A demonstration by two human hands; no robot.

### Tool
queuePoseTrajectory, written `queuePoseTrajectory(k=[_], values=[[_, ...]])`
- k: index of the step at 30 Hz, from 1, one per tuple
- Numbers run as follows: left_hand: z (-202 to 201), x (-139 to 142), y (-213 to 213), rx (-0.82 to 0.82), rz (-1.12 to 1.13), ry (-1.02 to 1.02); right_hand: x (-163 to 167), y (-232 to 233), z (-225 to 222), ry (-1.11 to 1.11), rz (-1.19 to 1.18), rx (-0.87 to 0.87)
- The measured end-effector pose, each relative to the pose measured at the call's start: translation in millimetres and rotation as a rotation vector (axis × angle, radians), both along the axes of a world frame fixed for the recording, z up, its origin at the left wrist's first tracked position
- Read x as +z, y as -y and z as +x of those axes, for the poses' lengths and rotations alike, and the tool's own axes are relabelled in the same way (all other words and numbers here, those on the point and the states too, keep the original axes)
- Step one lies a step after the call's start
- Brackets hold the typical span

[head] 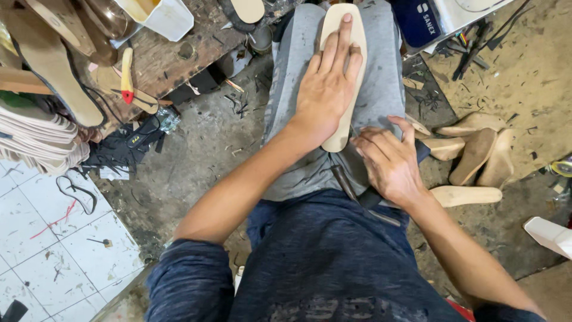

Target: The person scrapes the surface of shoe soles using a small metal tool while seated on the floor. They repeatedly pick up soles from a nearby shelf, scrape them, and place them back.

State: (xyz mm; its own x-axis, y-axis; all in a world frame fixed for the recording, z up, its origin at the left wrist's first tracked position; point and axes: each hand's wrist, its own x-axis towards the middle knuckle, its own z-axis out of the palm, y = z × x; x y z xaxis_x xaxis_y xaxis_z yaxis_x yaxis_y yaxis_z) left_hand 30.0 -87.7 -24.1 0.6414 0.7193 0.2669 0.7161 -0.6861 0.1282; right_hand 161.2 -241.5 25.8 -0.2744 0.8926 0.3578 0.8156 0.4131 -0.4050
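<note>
We press the left hand (326, 89) flat, fingers spread, on the sole (344, 77) across our lap; our right hand (390, 161) grips a knife (351, 188) at its near end.

My left hand (326, 89) lies flat on the insole (341, 71) along my thigh; my right hand (390, 161) sits at its near end. Loose soles (473, 152) lie on the floor to my right, stacked soles (36, 131) to my left, below the workbench (173, 59).

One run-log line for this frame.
left hand: flat on sole | right hand: at sole's heel end, grip unclear | sole on lap
</note>
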Motion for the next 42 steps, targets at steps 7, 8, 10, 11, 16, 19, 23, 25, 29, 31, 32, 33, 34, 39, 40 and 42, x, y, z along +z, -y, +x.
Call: queuePoseTrajectory(k=[7, 8, 10, 11, 16, 19, 23, 25, 29, 31, 32, 33, 34, 39, 40, 42], values=[[-2.4, -1.1, 3.0, -0.004, -0.018, -0.034, 0.9, 26.3, -8.9, 0.118, -0.017, 0.119], [-2.5, -0.3, 3.6, -0.002, -0.022, -0.056, 1.3, 27.6, -10.6, 0.152, -0.017, 0.129], [-2.1, 1.1, 4.2, -0.001, -0.021, -0.074, 1.0, 28.0, -15.4, 0.195, -0.017, 0.168], [-1.9, 1.2, 4.0, 0.0, -0.02, -0.071, 0.4, 27.5, -18.2, 0.216, -0.017, 0.187], [-0.9, -2.8, 3.1, -0.009, 0.022, -0.012, -6.8, 18.6, -32.4, 0.228, 0.026, 0.23], [-1.6, -6.9, 4.1, -0.002, 0.04, 0.026, -12.1, 10.9, -41.9, 0.236, 0.026, 0.239], [2.3, -12.7, 4.7, 0.024, 0.088, 0.016, -15.0, -1.4, -53.0, 0.221, 0.047, 0.244], [5.9, -15.7, 4.2, 0.039, 0.09, 0.002, -14.2, -8.5, -56.9, 0.271, 0.045, 0.184], [7.0, -12.0, 2.4, 0.02, 0.087, 0.025, -6.6, -23.6, -58.6, 0.378, 0.064, 0.071], [3.2, -3.1, 0.5, 0.001, 0.086, 0.038, -2.0, -26.0, -61.6, 0.421, 0.082, 0.053], [-0.3, 2.7, 0.4, -0.007, 0.086, 0.029, 1.0, -25.4, -62.4, 0.442, 0.088, 0.043], [-3.8, 8.6, 0.2, -0.015, 0.086, 0.021, 4.9, -23.1, -61.6, 0.333, 0.108, 0.066], [-11.3, 13.9, -2.9, -0.086, -0.004, 0.103, 10.4, -20.8, -57.9, 0.225, 0.132, 0.09], [-48.1, 13.6, -38.2, -0.007, -0.38, 0.623, 18.7, -26.3, -51.9, -0.326, 0.035, -0.199], [-44.3, 9.4, -45.1, 0.053, -0.39, 0.594, 15.3, -33.8, -53.3, -0.288, -0.046, -0.301], [-34.7, -0.7, -58.4, 0.16, -0.397, 0.549, 7.8, -45.7, -56.8, -0.217, -0.173, -0.442]])
